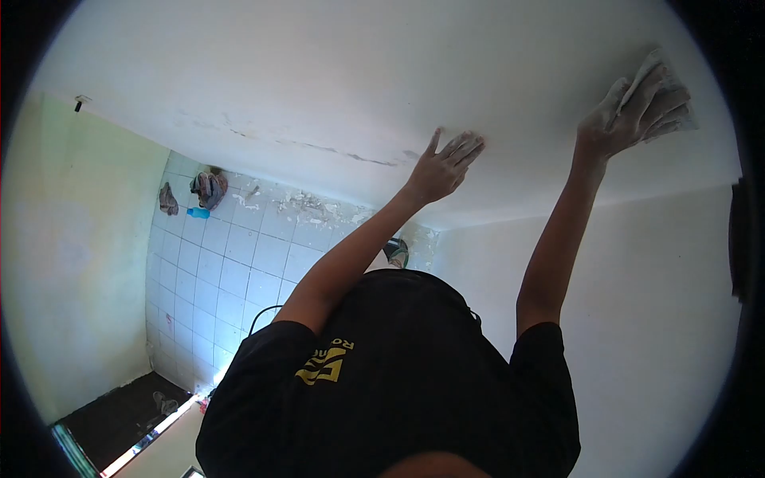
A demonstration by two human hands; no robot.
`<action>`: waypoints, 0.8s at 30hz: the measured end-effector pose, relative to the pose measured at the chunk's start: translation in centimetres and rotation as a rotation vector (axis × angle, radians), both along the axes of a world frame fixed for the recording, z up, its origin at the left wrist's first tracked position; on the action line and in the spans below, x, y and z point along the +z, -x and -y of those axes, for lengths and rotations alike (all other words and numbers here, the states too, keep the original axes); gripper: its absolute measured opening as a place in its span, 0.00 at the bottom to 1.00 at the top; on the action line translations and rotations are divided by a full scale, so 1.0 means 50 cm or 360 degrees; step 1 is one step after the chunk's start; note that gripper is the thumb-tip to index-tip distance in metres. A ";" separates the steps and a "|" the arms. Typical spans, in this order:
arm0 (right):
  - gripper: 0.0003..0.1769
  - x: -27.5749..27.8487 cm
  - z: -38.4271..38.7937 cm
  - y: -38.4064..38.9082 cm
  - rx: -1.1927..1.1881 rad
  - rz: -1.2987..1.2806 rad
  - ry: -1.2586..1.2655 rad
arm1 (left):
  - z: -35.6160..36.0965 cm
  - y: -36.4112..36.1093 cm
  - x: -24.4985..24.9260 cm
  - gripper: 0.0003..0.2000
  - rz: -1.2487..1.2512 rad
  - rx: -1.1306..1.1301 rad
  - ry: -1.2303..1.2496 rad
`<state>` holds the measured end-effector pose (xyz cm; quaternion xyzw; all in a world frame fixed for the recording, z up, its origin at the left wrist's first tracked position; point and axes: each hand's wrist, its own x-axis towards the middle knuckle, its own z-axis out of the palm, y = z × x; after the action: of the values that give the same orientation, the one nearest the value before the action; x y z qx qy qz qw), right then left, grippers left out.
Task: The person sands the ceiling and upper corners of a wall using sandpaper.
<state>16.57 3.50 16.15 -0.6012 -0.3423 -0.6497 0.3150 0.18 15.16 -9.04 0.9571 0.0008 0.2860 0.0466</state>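
Note:
My left hand lies against the white wall with its fingers spread and nothing in it; its fingertips look dusty. Up and to the right, my right hand, coated in white dust, presses a whitish sheet flat on the same wall. Part of the sheet sticks out past the fingers and between thumb and index finger. Dark streaks and a thin crack mark the wall to the left of my left hand.
Light tiled floor lies below, with white flakes along the wall's foot. Crumpled cloths and a blue item rest near the corner. A dark doorway area is at lower left. A dark object is at the right edge.

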 end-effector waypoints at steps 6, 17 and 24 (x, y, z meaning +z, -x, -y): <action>0.26 -0.282 -0.088 0.064 -0.0010 -0.0355 0.0503 | -0.087 0.080 -0.110 0.29 -0.0037 0.0380 0.0037; 0.23 -0.324 -0.111 0.095 0.0210 -0.0293 0.0966 | -0.097 0.117 -0.115 0.40 0.0335 0.0807 0.1275; 0.23 -0.178 -0.226 0.112 0.0223 -0.0140 0.0526 | -0.077 0.112 -0.105 0.39 0.0375 0.0753 0.1518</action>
<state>10.95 14.79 7.26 -0.6474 -0.4712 -0.5342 0.2712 -5.40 19.00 -14.28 0.7651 0.3405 0.3618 0.4096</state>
